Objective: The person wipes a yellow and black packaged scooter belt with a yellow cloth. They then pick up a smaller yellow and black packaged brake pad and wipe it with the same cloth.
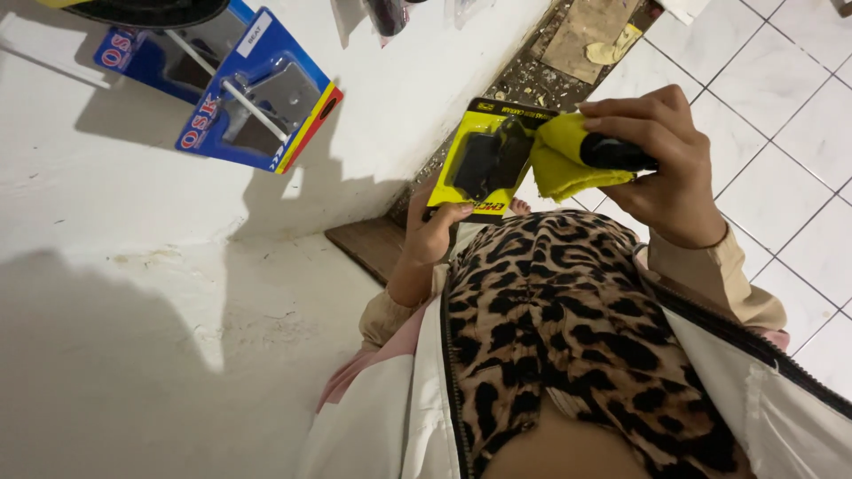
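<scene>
Fingers [621,111] of my right hand [661,168] are curled tight around a dark handle wrapped in a yellow cloth [561,158], the cloth bunched against the top right corner of the yellow blister pack [488,160]. My left hand [435,232] pinches that pack from below, thumb across its lower edge, so both hands are closed on something. The pack sits in front of my chest, tilted toward me, above the leopard-print top [550,302]. As I judge it, wiping goes best with the pack held steady from underneath and the cloth drawn flat across the clear plastic face. Farther out, blue carded packs [257,98] hang on the white wall [133,266], and the tiled floor [781,115] runs off to my right.
</scene>
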